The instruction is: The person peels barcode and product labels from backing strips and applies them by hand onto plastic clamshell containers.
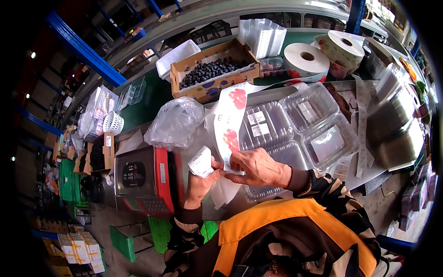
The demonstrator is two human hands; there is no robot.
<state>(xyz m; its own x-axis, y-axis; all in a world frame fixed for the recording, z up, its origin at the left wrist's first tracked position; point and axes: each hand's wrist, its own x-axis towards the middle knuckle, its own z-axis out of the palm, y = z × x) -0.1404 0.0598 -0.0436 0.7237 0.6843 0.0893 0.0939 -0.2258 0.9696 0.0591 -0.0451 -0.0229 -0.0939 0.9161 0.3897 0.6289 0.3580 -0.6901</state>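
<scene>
My left hand (199, 187) is closed around a small roll of white printed labels (200, 162). Right beside it, my right hand (259, 167) pinches the lower end of a sticker strip (227, 117) printed with red fruit. The fingertips of both hands nearly meet there, and what lies between them is partly hidden. That strip runs up from my hands and bends toward a large sticker roll (295, 59) at the back. Several clear plastic clamshell boxes (302, 111) lie right of the strip, some bearing white labels (260, 129).
A cardboard box (219, 85) of dark berries stands behind the strip. A crumpled plastic bag (175, 122) and a red-sided scale (161, 173) are on the left. Another sticker roll (344, 46) and stacked clear trays (261, 38) stand at the back; stacked lids (397, 124) are far right.
</scene>
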